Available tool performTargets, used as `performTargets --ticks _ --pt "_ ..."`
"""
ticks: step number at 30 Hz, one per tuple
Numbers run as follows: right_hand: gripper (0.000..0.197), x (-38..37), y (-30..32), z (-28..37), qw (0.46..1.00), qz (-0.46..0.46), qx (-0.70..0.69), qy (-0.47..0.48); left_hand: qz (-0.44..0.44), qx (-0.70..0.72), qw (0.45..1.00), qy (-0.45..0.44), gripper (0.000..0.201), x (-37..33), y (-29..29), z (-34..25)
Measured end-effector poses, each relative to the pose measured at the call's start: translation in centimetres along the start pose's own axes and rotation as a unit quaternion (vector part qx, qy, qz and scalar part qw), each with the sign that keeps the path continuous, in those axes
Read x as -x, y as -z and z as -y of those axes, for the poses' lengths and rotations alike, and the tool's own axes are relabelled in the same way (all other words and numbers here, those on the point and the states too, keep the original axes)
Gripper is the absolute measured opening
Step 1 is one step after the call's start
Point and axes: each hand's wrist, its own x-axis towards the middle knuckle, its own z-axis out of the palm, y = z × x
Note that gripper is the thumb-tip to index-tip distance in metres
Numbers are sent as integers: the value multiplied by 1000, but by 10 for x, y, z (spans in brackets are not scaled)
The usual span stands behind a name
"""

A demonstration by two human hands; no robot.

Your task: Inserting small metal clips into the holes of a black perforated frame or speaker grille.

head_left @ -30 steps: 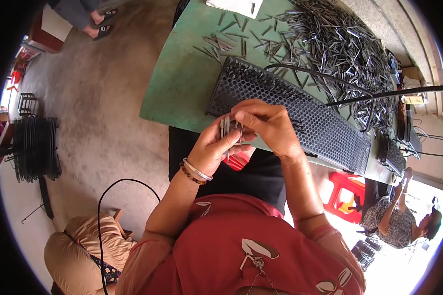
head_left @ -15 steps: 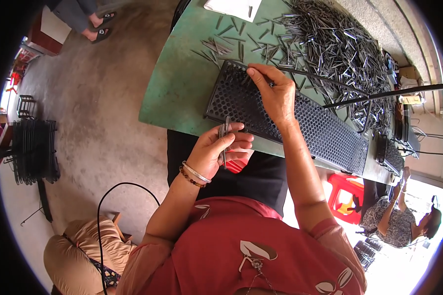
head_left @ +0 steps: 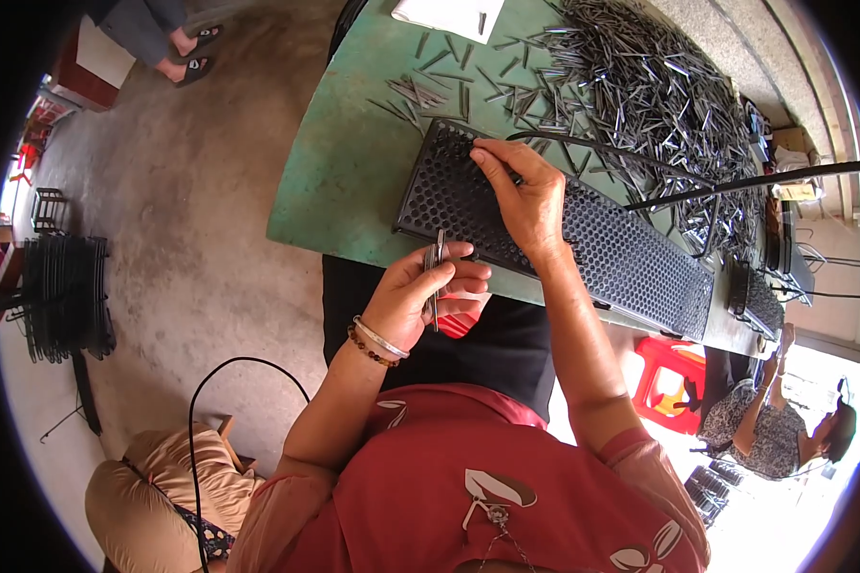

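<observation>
The left hand is closed around a small bundle of thin metal pins, held upright just off the table's near edge. The right hand lies on the black perforated tray, fingers curled over its left part — whether it pinches a pin there cannot be told. The tray runs along the near edge of the green table; a heap of loose pins covers the far side.
</observation>
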Motion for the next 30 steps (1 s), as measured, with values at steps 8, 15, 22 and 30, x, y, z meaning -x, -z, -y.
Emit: performTargets --ticks 8,15,22,30 --pt "18 3 -4 -4 996 15 66 49 -4 2 1000 3 33 0 1 2" --pt "22 3 -4 -6 979 54 133 148 4 -16 1000 -1 35 1 0 2" --pt "22 -2 0 -2 968 76 169 172 12 -14 1000 1 36 0 -2 4" --pt "19 4 2 -2 976 29 183 115 4 -6 1000 12 34 0 -4 4"
